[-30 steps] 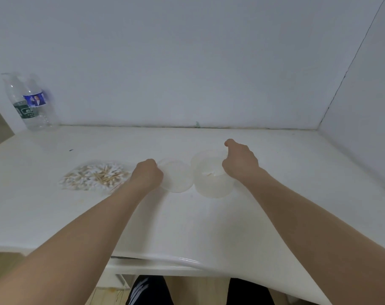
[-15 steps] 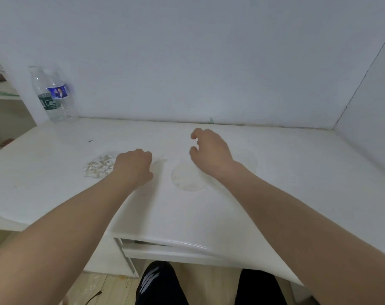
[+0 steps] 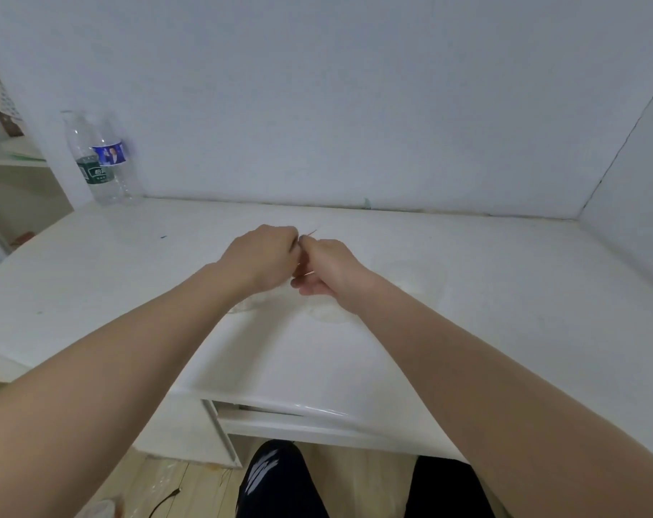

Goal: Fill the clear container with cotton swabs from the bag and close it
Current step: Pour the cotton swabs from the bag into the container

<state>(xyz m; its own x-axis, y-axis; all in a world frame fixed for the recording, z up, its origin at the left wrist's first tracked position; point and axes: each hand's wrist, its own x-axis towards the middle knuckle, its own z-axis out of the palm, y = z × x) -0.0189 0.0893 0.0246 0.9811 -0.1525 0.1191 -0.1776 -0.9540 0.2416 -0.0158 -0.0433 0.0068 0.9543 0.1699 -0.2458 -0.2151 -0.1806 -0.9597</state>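
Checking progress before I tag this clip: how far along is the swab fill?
Early. Done: the lid lies off on the desk, beside the clear container, which shows no swabs. In hand: left hand and right hand meet at the top of the bag, apparently pinching it open. Left: moving swabs over, then closing.

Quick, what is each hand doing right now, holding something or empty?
Left hand: fingers curled, pinching the top of the bag of cotton swabs.
Right hand: fingers curled, pinching the same bag top, right against the left hand.
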